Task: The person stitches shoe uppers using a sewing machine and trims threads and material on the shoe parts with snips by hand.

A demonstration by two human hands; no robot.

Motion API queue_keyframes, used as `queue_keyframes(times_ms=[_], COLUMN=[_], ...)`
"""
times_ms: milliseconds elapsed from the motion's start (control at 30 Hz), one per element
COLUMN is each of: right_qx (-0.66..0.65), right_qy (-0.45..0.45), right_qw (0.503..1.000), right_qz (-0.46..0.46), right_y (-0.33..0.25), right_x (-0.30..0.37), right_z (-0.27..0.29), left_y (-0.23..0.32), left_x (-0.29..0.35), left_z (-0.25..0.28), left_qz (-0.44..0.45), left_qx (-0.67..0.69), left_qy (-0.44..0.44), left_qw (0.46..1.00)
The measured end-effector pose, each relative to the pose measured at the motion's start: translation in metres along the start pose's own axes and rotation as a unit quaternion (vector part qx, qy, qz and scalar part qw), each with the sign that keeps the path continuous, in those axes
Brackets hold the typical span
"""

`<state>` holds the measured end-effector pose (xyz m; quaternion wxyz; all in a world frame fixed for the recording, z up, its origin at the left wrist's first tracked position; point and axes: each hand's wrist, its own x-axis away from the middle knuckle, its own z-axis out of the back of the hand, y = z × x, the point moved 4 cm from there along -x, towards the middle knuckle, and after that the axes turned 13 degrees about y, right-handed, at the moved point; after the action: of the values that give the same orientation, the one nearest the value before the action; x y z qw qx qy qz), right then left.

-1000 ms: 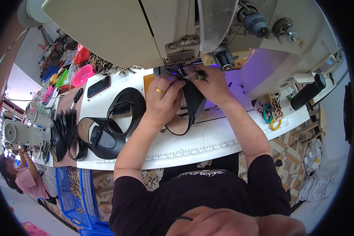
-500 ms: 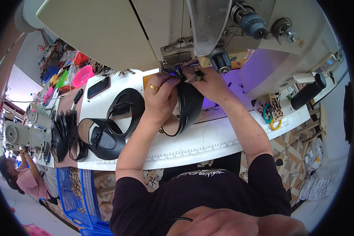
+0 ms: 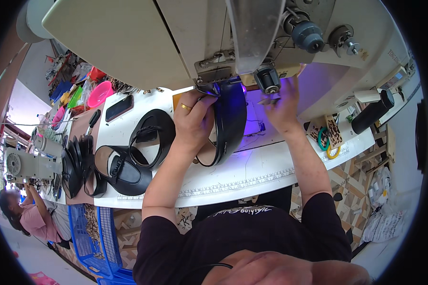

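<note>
A black leather shoe upper [image 3: 231, 121] lies under the head of the sewing machine [image 3: 218, 64]. My left hand [image 3: 193, 116], with a ring on one finger, grips its left edge, fingertips close to the needle area. Right of the upper, my right hand [image 3: 283, 107] is raised by the machine's front, its fingers reaching up beside a dark tension knob [image 3: 267, 78]. Small pointed grey blades, apparently thread snips [image 3: 268, 101], stick out of its palm side. Purple-blue light falls on the upper and the bed below.
More black shoe uppers [image 3: 123, 168] lie to the left, near a phone [image 3: 119, 108] and a pink bowl [image 3: 100, 93]. Green and yellow rings [image 3: 333, 150] rest at the right. A blue crate [image 3: 94, 240] stands below the table. Another person [image 3: 38, 216] works far left.
My right hand has moved from the needle area to the right and away from the upper, baring its top end. My left hand stays on the upper.
</note>
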<state>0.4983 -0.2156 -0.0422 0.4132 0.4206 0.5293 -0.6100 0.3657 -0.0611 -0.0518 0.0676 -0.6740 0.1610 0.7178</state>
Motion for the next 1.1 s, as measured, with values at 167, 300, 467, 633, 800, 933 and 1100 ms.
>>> queue_keyframes(times_ms=[167,300,467,633,800,933,1100], right_qx=[0.001,-0.048,0.021,0.075,0.077,0.078,0.094], right_qy=[-0.005,-0.066,-0.151,-0.229,-0.234,-0.238,-0.244], right_qw=[1.0,0.986,0.988,0.967,0.965,0.963,0.956], right_qz=[-0.016,-0.148,0.009,0.081,0.085,0.095,0.13], right_y=[0.022,0.018,-0.018,-0.023,-0.018,-0.015,-0.013], right_x=[0.015,0.016,0.005,0.006,0.01,0.011,0.004], right_z=[0.015,0.014,-0.006,-0.017,-0.022,-0.023,-0.02], left_y=[-0.002,-0.002,-0.002,-0.003,-0.005,-0.007,-0.009], left_x=[0.004,0.006,0.005,0.004,0.007,0.009,0.009], left_z=[-0.004,-0.012,-0.017,-0.017,-0.017,-0.017,-0.019], left_qz=[0.008,0.006,0.008,-0.003,0.024,0.035,0.041], left_qx=[0.001,-0.002,-0.005,-0.013,-0.006,0.0,0.02], left_qy=[-0.012,-0.011,-0.013,-0.011,-0.003,0.0,0.005], left_qw=[1.0,1.0,1.0,1.0,1.0,0.999,0.999])
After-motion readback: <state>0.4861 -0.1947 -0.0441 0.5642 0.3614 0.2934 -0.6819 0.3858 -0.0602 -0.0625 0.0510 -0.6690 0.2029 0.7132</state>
